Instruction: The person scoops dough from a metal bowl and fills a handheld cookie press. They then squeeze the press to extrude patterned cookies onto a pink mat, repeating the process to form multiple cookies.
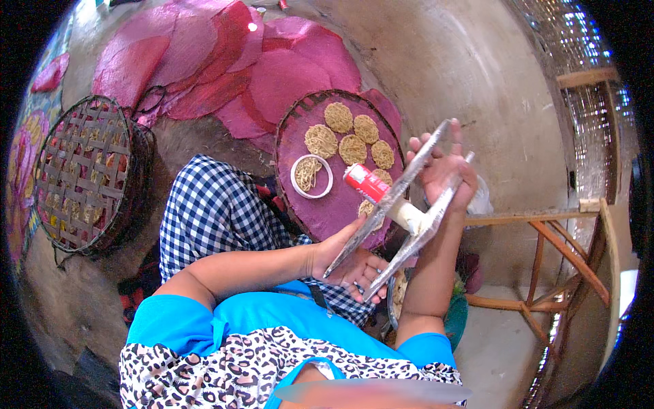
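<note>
A hand-held press [361, 244] spans my two hands, with two long bars that look wrapped in clear plastic. A red and white can [365, 182] forms its barrel, and a pale cylinder [407, 216] shows between the bars. My left hand [352, 263] supports the near ends of the bars, palm up with fingers beneath. At the far ends, my right hand [445, 174] has the bars across its palm and fingers. Below the can lies a round tray [332, 214] lined with purple-pink material. On it are several round nests of pale strands [352, 149] and a white ring [331, 185] with strands inside.
A woven lidded basket [82, 174] stands at the left. Pink round sheets [301, 71] overlap on the floor beyond the tray. To the right is a wooden frame [531, 217]; a green basin [456, 319] and a partly hidden bowl [396, 296] sit by my right arm.
</note>
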`<state>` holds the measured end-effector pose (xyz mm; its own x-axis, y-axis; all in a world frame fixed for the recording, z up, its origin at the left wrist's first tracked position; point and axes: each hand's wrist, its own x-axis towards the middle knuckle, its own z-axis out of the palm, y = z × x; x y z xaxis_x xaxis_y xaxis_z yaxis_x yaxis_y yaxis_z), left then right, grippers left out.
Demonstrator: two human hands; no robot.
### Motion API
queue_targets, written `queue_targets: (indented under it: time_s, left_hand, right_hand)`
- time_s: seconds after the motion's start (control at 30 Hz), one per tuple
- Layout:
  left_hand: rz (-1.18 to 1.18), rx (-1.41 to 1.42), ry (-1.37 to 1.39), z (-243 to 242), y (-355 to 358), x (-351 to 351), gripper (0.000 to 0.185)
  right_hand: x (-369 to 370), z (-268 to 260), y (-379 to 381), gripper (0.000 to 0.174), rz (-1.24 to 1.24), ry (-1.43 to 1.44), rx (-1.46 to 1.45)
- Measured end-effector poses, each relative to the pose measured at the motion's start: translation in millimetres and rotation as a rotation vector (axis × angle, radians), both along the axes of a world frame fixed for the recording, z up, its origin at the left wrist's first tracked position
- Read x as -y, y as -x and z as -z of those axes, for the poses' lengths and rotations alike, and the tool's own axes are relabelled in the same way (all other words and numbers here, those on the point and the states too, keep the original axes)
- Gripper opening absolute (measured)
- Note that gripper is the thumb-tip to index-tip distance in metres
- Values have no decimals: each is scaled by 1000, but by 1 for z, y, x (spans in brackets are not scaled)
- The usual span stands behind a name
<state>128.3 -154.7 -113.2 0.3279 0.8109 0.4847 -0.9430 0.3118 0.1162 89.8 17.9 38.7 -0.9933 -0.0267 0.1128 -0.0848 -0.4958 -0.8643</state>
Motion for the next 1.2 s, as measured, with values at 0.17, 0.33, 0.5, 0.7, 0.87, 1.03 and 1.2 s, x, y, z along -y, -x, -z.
queue_targets:
  time_s: [0.17, 0.33, 0.5, 0.7, 0.87, 1.03, 1.2]
  left_hand:
    - [1, 228, -50, 15, 16, -2, 111]
    - [0, 491, -130, 25, 27, -8, 102]
    - [-25, 526, -158, 27, 31, -9, 97]
    - [-37, 530, -218, 29, 31, -16, 92]
    - [-31, 552, -200, 27, 20, -17, 89]
    - [-22, 584, -160, 20, 6, -9, 92]
    - [-100, 540, -22, 16, 1, 4, 94]
  right_hand:
    - [1, 37, 63, 62, 87, -142, 360]
    - [-5, 59, 108, 60, 128, -243, 573]
    - [-2, 62, 127, 64, 121, -398, 720]
    - [6, 60, 127, 82, 282, -566, 770]
    - [3, 63, 123, 85, 330, -633, 834]
    - [11, 66, 114, 71, 311, -674, 935]
    - [29, 72, 110, 69, 286, -673, 883]
